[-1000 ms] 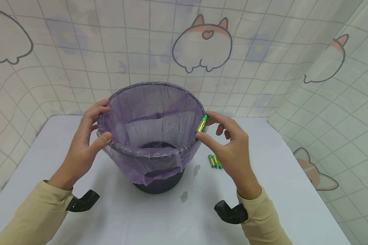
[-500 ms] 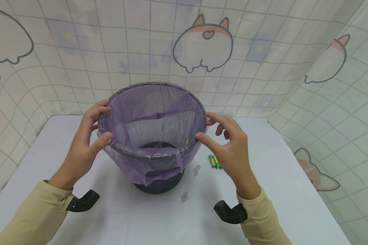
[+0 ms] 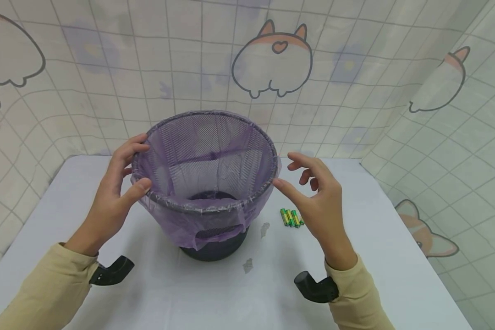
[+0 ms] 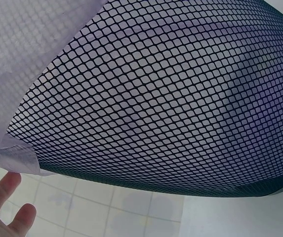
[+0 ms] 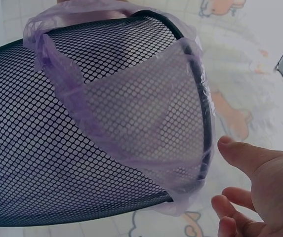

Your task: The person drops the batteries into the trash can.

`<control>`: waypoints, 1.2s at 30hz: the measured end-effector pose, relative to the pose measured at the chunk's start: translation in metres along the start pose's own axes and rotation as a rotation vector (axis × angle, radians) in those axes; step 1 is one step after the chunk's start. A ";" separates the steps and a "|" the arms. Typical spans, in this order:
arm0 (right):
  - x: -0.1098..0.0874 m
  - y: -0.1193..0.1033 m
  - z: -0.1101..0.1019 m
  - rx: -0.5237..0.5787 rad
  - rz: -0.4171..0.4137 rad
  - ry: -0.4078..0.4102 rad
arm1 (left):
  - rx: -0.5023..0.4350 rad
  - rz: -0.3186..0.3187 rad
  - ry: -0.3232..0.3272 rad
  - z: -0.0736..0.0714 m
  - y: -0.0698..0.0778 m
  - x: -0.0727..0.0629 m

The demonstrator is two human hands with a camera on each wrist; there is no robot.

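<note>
A round black mesh wastebasket [image 3: 214,252], lined with a thin purple bag [image 3: 177,229], stands upright on the white table. My left hand [image 3: 117,197] holds its rim on the left, thumb at the front and fingertips farther back. Beyond the right side of the rim is my right hand [image 3: 319,197], with thumb and fingers spread apart and nothing between them. Its thumb tip is close to the bag's folded edge, a small gap away in the right wrist view. Several small green-and-gold batteries [image 3: 289,217] lie side by side on the table, partly behind the right hand.
Two small grey patches [image 3: 248,265] show on the white tabletop [image 3: 214,298] near the basket's base. Behind the table hangs a tile-patterned curtain [image 3: 346,114] with cartoon animals. Each wrist carries a black camera mount [image 3: 316,287].
The battery in my right hand has been let go and dropped inside the wastebasket, out of sight now. The right hand has moved right, off the rim. The left hand has stayed put.
</note>
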State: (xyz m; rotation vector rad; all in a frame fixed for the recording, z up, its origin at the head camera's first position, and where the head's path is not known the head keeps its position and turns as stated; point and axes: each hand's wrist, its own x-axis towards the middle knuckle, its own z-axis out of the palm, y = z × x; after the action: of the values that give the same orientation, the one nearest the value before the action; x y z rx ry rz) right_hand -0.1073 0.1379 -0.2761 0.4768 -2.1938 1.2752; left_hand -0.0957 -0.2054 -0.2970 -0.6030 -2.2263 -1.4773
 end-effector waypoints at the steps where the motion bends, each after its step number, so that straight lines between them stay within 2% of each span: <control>1: 0.000 0.001 -0.001 -0.001 0.004 0.003 | 0.000 0.001 0.000 0.000 0.000 0.000; 19: -0.008 0.014 -0.010 -0.029 0.072 0.011 | -0.014 0.006 0.010 0.001 -0.002 0.001; 36: -0.021 0.040 -0.016 -0.061 0.125 0.030 | -0.024 0.017 0.020 0.002 -0.006 0.001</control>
State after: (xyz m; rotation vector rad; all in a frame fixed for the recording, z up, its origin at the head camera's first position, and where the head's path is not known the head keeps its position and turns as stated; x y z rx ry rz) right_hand -0.1084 0.1718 -0.3094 0.2993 -2.2603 1.2662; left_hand -0.0996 -0.2059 -0.3015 -0.6107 -2.1859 -1.4971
